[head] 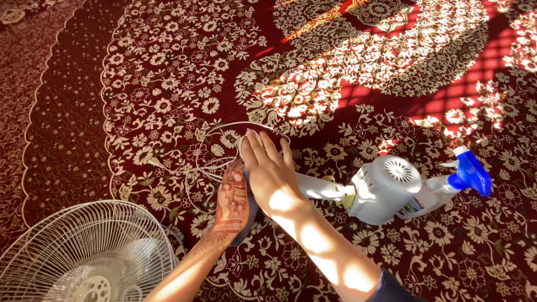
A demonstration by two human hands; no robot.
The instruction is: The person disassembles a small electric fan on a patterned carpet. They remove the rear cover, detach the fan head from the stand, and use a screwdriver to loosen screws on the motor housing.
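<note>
Head view, spray bottle (447, 187) lying beside fan motor (386, 187), contents unclear

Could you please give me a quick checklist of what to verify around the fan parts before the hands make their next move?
1. Left hand steadies the fan base from the side: ok.
2. Right hand lies flat on top of the base: ok.
3. What the hands cover is visible: cannot tell, mostly hidden.
4. White cord is tidy: not ok, it loops loosely on the carpet beside the hands.
5. Spray bottle is clear of the hands: ok, it lies behind the motor housing.
6. Wire fan guard is set aside: ok.
</note>
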